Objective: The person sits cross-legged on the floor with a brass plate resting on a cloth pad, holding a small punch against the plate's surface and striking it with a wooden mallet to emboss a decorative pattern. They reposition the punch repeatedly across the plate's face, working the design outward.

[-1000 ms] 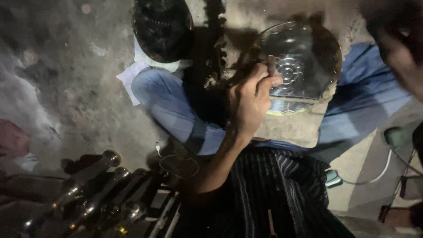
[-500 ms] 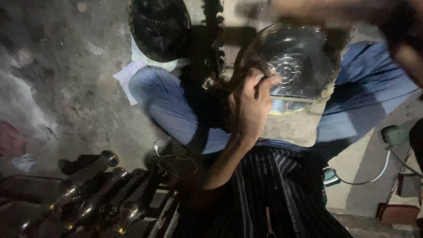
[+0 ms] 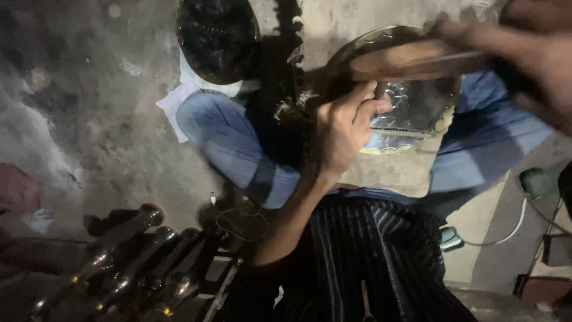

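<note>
A shiny round metal plate (image 3: 417, 110) with a patterned, scalloped rim lies on a pale stone block (image 3: 396, 173) between my knees. My left hand (image 3: 345, 131) grips the plate's left edge, fingers curled over the rim. My right hand (image 3: 536, 59) is blurred at the upper right. It is closed on a brown wooden handle (image 3: 411, 59) that reaches leftward across the top of the plate. The handle's far end is smeared, so I cannot tell what tool it is.
A dark round domed object (image 3: 217, 39) sits on the rough floor at the top, with a white cloth (image 3: 179, 101) under it. Several metal rods with knobbed ends (image 3: 131, 262) lie at the lower left. A green object (image 3: 536, 182) with a white cable is at the right.
My right hand with the wooden handle has swung in from the upper right across the plate. My left hand stays on the plate's rim.
</note>
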